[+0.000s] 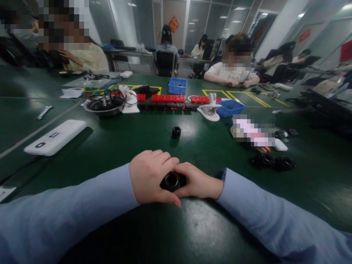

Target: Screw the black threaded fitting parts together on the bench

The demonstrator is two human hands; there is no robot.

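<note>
Both hands [172, 179] grip a black ringed part [172, 180] above the green table [132, 227].

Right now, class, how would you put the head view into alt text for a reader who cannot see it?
The left hand and right hand hold a black part at a green table. A small black cylinder stands beyond them; farther back are red blocks, two blue bins and seated people.

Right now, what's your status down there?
Left hand and right hand: both on black part. Small black ring: on table, just beyond the hands. White power bank: off left.
</note>
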